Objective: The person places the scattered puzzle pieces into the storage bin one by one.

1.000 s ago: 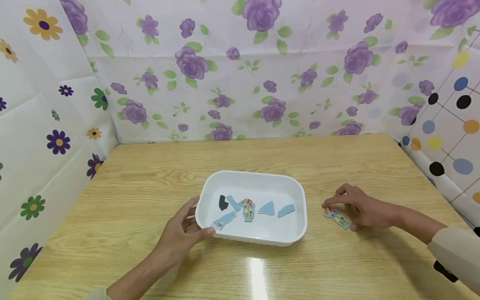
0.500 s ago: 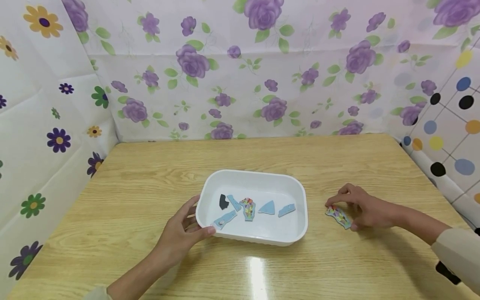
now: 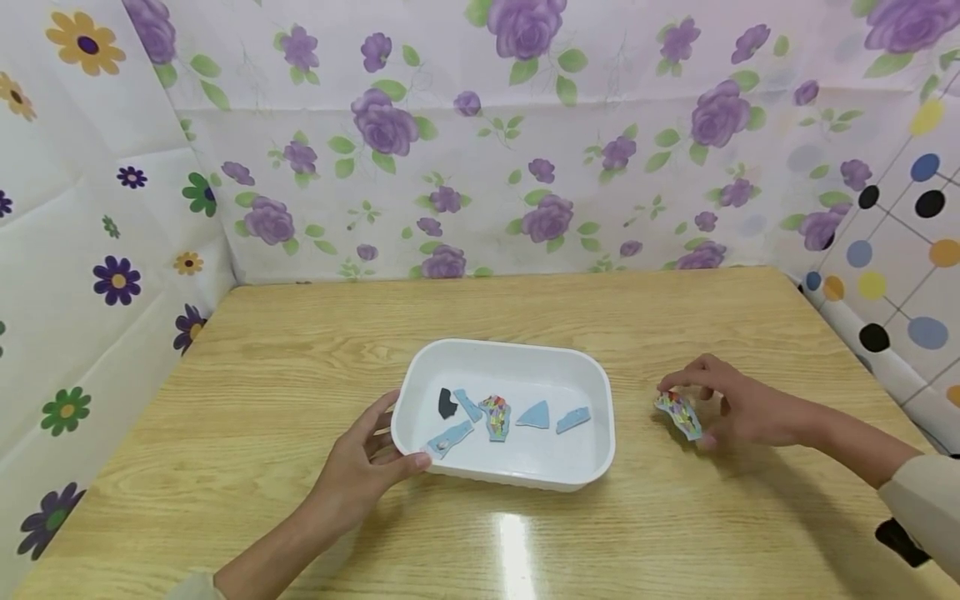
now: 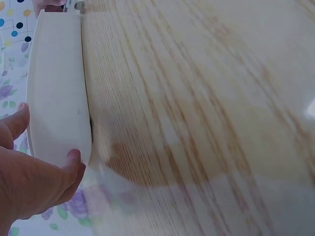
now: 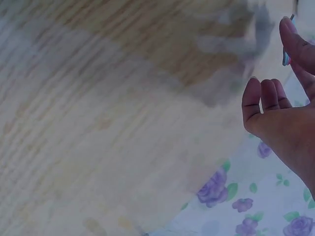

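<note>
My left hand (image 3: 358, 462) grips the left end of a white plastic tray (image 3: 517, 477), thumb over the rim and fingers against the outer side. The left wrist view shows the tray's side wall (image 4: 56, 83) between thumb and fingers. Right of the tray, my right hand (image 3: 738, 408) pinches an irregular puzzle piece (image 3: 681, 416), multicoloured with a light blue edge, by its two ends between thumb and fingertips. In the right wrist view only a thin edge of this piece (image 5: 286, 56) shows by the hand (image 5: 280, 110); the rest is hidden.
Inside the tray lie several flat pieces: a black one (image 3: 447, 404), a multicoloured one (image 3: 496, 418) and light blue ones such as the triangular piece (image 3: 534, 415). A wooden table (image 3: 300, 350) bears the tray. Flowered sheets (image 3: 465, 192) rise behind and beside it.
The puzzle piece has risen from the table in my right hand and shifted slightly right and away from me. My left hand and the tray have stayed put.
</note>
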Demonstrator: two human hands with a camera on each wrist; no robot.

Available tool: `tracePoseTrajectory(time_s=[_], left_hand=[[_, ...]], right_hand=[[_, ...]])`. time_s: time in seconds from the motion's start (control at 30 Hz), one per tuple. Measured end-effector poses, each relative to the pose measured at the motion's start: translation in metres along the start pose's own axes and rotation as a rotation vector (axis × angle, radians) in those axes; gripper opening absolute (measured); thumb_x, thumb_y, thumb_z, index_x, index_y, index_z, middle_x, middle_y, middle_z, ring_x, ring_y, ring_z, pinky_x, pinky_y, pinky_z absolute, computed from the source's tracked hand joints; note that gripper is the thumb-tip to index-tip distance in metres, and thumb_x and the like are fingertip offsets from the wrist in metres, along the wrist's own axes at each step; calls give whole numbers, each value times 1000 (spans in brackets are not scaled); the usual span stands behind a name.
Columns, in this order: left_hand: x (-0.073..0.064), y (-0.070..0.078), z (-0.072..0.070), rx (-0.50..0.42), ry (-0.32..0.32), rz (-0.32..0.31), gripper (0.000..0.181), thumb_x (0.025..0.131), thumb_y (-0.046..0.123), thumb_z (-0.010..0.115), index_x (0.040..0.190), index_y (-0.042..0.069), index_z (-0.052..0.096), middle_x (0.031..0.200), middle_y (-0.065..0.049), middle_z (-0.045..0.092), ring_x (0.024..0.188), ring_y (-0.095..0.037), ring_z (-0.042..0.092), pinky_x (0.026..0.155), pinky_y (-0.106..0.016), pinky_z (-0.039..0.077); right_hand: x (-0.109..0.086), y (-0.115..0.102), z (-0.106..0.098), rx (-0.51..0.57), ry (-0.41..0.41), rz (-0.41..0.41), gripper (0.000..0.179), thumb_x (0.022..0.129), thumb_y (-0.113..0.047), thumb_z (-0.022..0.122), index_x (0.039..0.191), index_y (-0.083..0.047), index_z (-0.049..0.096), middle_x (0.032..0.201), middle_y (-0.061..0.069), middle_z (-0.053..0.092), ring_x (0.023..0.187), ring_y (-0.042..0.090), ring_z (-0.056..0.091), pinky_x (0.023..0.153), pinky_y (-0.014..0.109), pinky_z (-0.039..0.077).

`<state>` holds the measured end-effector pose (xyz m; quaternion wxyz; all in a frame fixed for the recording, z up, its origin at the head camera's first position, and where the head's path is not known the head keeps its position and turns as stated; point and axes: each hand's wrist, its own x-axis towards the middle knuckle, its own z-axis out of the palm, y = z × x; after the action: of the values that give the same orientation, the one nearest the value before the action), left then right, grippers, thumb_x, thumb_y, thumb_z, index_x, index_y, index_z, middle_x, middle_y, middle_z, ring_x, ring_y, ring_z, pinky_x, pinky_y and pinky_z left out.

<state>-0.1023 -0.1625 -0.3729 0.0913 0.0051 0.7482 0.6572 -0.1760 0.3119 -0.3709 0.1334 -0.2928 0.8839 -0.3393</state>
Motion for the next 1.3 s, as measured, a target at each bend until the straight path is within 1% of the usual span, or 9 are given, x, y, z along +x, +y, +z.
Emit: tracePoseTrajectory(time_s=[0.07, 0.27, 0.47, 0.63, 0.7, 0.8, 0.97, 1.17, 1.3], left_hand=[[0, 0, 0, 0, 1, -2, 88, 78, 3, 79, 150, 16, 30, 135, -20, 45, 120, -36, 55, 86, -30, 58], [0, 0, 0, 5, 0, 3, 88, 78, 3, 79, 150, 16, 30, 135, -20, 45, 120, -36, 54, 87, -29, 58], [0, 1, 0, 19, -2, 10, 87, 78, 5, 79, 150, 17, 30, 136, -20, 46, 121, -36, 54, 87, -28, 58], [0, 2, 0, 17, -6, 10, 88, 78, 5, 79, 150, 16, 30, 136, -20, 45, 121, -36, 54, 87, -29, 58], [0, 1, 0, 20, -5, 9, 88, 78, 5, 79, 150, 16, 30, 136, -20, 45, 121, -37, 53, 87, -28, 58], [-1, 1, 0, 18, -6, 9, 88, 78, 5, 79, 150, 16, 30, 136, -20, 45, 121, -37, 53, 87, -28, 58], [-1, 1, 0, 9, -7, 11, 87, 78, 5, 79, 150, 16, 30, 135, -20, 46, 120, -36, 54, 87, -29, 58], [0, 0, -1, 11, -1, 11, 88, 78, 4, 79, 150, 15, 30, 135, -20, 46, 120, -36, 54, 87, -29, 58], [0, 0, -1, 11, 0, 12, 89, 78, 4, 80, 150, 15, 30, 134, -21, 46, 120, -37, 54, 87, -29, 58]], right_hand=[[2, -3, -4, 1, 14, 6, 70, 72, -9, 83, 134, -15, 52, 119, 10, 39, 95, 22, 35, 66, 29, 39], [8, -14, -11, -13, 21, 44, 69, 74, -3, 81, 134, -17, 51, 120, 10, 37, 96, 24, 33, 65, 28, 40], [15, -30, -20, -21, 30, 27, 70, 74, -2, 81, 134, -21, 50, 118, 7, 37, 96, 23, 33, 67, 30, 42], [25, -52, -28, -26, 25, 12, 68, 76, -5, 80, 136, -20, 50, 122, 6, 37, 97, 25, 35, 69, 31, 46], [29, -61, -29, -32, 15, 3, 68, 77, -5, 80, 135, -23, 50, 124, 5, 37, 98, 25, 36, 70, 32, 47], [36, -74, -29, -38, -5, -4, 68, 77, -4, 79, 134, -27, 50, 126, 5, 38, 99, 26, 38, 73, 35, 49], [51, -91, -25, -28, -47, -10, 69, 77, -2, 79, 134, -28, 49, 127, 4, 38, 102, 26, 38, 77, 39, 48], [67, -105, -20, -19, -88, -15, 69, 76, -2, 80, 133, -30, 51, 125, 3, 38, 103, 27, 37, 80, 39, 48], [74, -113, -14, 4, -124, -20, 68, 77, -2, 79, 132, -28, 51, 126, 6, 38, 105, 28, 36, 81, 40, 47]])
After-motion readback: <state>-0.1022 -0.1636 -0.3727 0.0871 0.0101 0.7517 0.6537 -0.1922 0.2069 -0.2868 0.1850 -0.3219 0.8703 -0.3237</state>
